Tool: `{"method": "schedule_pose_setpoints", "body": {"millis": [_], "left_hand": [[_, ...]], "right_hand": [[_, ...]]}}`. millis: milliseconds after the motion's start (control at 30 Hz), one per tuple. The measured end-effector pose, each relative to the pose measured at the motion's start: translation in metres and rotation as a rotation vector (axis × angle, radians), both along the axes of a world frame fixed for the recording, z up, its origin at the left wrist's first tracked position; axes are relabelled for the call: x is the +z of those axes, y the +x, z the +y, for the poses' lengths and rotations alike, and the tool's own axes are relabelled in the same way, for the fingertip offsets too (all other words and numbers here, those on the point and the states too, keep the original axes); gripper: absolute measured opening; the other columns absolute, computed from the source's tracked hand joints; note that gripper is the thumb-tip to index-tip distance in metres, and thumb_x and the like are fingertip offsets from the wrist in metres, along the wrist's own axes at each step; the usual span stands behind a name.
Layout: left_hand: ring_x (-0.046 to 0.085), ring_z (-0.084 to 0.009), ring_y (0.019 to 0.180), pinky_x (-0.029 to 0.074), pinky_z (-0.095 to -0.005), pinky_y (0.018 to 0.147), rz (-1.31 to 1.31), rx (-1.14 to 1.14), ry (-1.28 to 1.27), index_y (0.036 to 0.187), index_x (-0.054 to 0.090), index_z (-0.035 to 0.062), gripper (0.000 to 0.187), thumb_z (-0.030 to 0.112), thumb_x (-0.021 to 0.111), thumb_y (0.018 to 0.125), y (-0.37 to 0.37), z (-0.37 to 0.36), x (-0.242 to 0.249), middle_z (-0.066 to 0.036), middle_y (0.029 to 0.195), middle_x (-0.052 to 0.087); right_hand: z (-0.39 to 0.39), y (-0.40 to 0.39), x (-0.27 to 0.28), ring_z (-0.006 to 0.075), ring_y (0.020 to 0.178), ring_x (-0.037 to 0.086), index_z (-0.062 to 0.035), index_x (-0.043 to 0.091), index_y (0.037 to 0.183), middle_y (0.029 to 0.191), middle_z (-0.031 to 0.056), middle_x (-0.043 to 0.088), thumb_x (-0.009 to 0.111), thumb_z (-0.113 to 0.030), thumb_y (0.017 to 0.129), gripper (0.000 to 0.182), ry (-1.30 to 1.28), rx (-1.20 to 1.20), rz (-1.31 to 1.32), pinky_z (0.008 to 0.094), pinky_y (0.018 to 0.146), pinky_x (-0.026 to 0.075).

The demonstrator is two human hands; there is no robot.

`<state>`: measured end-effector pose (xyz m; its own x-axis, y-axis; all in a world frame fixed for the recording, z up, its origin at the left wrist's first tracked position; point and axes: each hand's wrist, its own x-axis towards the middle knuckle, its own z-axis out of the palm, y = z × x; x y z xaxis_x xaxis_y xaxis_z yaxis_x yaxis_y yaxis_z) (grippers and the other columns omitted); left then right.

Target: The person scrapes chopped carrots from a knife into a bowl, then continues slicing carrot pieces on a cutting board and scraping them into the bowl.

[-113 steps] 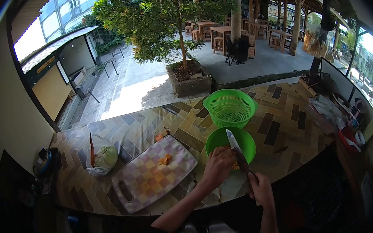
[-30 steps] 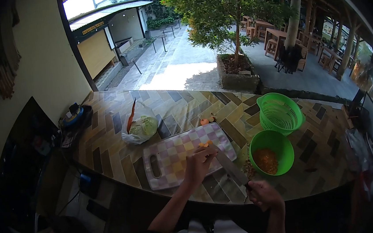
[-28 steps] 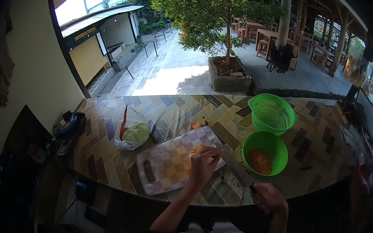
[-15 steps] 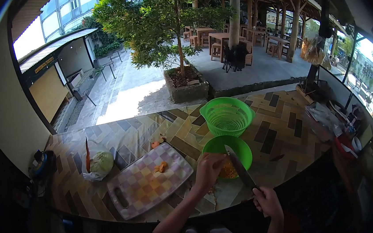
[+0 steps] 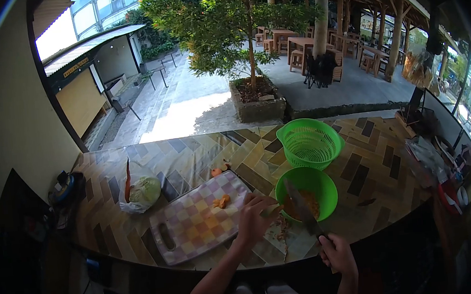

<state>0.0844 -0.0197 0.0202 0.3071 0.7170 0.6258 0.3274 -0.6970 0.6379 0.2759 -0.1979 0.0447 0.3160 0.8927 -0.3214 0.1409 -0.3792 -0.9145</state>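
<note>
My right hand point(image 5: 338, 254) grips the handle of a knife point(image 5: 304, 207), its broad blade slanting over the green bowl point(image 5: 329, 190). Finely cut orange bits point(image 5: 310, 201) lie inside that bowl. My left hand point(image 5: 253, 219) is between the bowl and the cutting board point(image 5: 185, 245), fingers bent together; whatever they pinch is too small to make out. On the checkered board sit a few orange chunks point(image 5: 221, 202). Dark scraps point(image 5: 283, 229) are scattered on the table just left of the bowl.
Behind the bowl stands a green strainer basket point(image 5: 311, 147). A pale cabbage point(image 5: 145, 190) in a plastic bag and a long, thin orange-red item point(image 5: 127, 181) are at left. Orange-red pieces point(image 5: 216, 172) lie behind the board. Bags and clutter point(image 5: 430, 158) occupy the table's right end.
The view has swung left, so the scene sits farther right. My left hand has drawn back from the bowl's rim toward the board. The knife remains over the bowl.
</note>
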Motion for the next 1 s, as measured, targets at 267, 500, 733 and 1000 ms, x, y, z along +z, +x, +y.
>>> {"method": "schedule_pose_setpoints", "body": {"millis": [267, 500, 733, 1000], "left_hand": [[0.066, -0.0278, 0.092, 0.052, -0.0357, 0.083, 0.058, 0.352, -0.279, 0.096, 0.075, 0.0041, 0.019, 0.007, 0.077, 0.077, -0.127, -0.010, -0.023, -0.012, 0.100, 0.072], [0.067, -0.0283, 0.098, 0.054, -0.0346, 0.086, 0.151, 0.336, -0.438, 0.102, 0.074, 0.0016, 0.027, 0.001, 0.075, 0.075, -0.182, -0.038, -0.060, -0.015, 0.102, 0.069], [0.066, -0.0319, 0.095, 0.052, -0.0374, 0.086, 0.216, 0.309, -0.302, 0.093, 0.075, 0.0010, 0.022, 0.002, 0.075, 0.071, -0.177, -0.040, -0.071, -0.015, 0.098, 0.070], [0.064, -0.0350, 0.091, 0.051, -0.0426, 0.082, 0.218, 0.480, -0.365, 0.095, 0.072, 0.0014, 0.018, -0.001, 0.063, 0.079, -0.159, -0.045, -0.062, -0.017, 0.091, 0.068]], "right_hand": [[0.036, -0.031, -0.016, 0.0069, 0.044, 0.048, -0.0003, 0.062, 0.088, 0.056, 0.0008, 0.053, 0.055, -0.028, 0.101, 0.031, -0.022, 0.382, 0.015, 0.0248, 0.042, 0.037], [0.064, -0.066, -0.031, 0.0073, 0.045, 0.051, -0.0007, 0.063, 0.089, 0.057, 0.0012, 0.056, 0.056, -0.029, 0.099, 0.031, -0.096, 0.570, -0.007, 0.0242, 0.043, 0.039], [0.078, -0.078, -0.047, 0.0076, 0.045, 0.051, -0.0012, 0.062, 0.087, 0.057, 0.0008, 0.055, 0.056, -0.030, 0.099, 0.032, -0.074, 0.657, -0.013, 0.0244, 0.043, 0.039], [0.075, -0.080, -0.054, 0.0086, 0.046, 0.052, -0.0007, 0.062, 0.087, 0.057, 0.0013, 0.055, 0.057, -0.032, 0.099, 0.033, -0.103, 0.676, -0.035, 0.0256, 0.045, 0.041]]}}
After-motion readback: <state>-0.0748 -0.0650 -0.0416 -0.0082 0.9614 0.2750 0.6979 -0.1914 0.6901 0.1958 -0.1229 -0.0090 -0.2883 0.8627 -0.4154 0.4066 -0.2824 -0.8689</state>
